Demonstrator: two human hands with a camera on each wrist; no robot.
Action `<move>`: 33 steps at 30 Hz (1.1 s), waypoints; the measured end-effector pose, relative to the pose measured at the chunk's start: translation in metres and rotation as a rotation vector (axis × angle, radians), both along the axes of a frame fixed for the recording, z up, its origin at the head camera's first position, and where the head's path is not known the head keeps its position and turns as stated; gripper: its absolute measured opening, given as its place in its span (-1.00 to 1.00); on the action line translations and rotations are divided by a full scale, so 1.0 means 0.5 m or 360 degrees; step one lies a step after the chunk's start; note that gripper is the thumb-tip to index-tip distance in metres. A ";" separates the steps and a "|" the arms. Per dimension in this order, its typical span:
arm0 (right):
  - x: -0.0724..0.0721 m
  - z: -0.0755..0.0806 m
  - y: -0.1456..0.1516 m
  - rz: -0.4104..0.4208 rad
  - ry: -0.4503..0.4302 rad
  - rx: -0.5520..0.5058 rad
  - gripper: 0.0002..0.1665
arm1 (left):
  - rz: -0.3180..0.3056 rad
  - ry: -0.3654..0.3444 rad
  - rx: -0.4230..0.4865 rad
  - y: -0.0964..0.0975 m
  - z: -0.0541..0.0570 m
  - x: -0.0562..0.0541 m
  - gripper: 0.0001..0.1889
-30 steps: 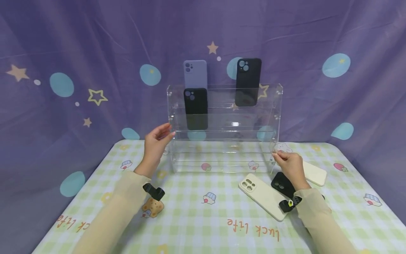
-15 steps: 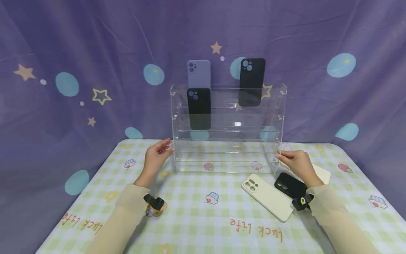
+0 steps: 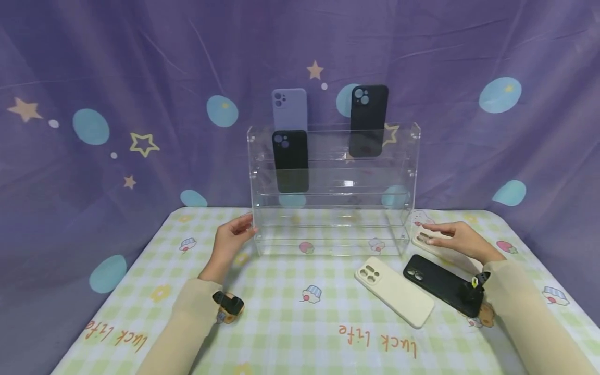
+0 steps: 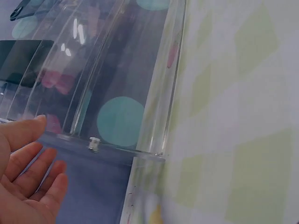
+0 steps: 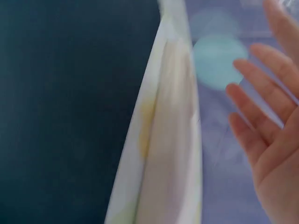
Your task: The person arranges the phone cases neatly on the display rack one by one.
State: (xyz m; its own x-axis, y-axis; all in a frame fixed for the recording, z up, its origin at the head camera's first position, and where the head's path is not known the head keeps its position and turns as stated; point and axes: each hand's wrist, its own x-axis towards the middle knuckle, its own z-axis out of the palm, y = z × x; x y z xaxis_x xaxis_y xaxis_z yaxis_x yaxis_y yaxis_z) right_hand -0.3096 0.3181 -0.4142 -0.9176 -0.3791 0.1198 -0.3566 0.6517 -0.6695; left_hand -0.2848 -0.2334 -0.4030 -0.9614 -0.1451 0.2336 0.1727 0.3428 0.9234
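Observation:
A clear acrylic tiered rack stands on the table, holding a purple phone case, a black phone case on its top tier and another black phone case one tier lower. My left hand is at the rack's lower left side, thumb close to its edge and fingers relaxed in the left wrist view. My right hand hovers to the right of the rack with fingers apart, over a cream phone case that it partly hides. The right wrist view shows that hand holding nothing.
A second cream phone case and a black phone case lie at the right front of the rack. The black one fills the left of the right wrist view. Behind the checked tablecloth hangs a purple curtain.
My right hand has left the rack's right side and moved right, its fingers spreading. My left hand has slid down along the rack's left side. The cases look unmoved.

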 end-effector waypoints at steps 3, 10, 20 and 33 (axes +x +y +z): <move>-0.011 -0.013 0.014 0.0007 -0.0033 -0.0024 -0.37 | -0.0005 -0.0034 0.0013 0.001 -0.007 0.000 -0.56; -0.039 -0.033 0.024 0.0037 -0.0045 -0.0078 -0.26 | -0.0012 -0.0092 0.0065 0.005 -0.017 0.003 -0.54; -0.063 -0.061 0.051 0.0038 -0.0058 -0.0061 -0.23 | -0.0008 -0.0115 0.0092 0.009 -0.018 -0.002 -0.51; -0.077 -0.078 0.058 0.0070 -0.0267 -0.0118 -0.04 | -0.0019 -0.0111 0.0165 0.006 -0.022 -0.009 -0.52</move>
State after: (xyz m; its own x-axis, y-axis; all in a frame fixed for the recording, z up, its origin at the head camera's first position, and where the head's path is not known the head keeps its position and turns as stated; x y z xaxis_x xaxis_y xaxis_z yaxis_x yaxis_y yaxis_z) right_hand -0.3482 0.3471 -0.4531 -0.9098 -0.4150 -0.0042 -0.2632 0.5847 -0.7673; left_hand -0.2890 -0.2304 -0.4142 -0.9767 -0.1533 0.1502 0.1100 0.2432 0.9637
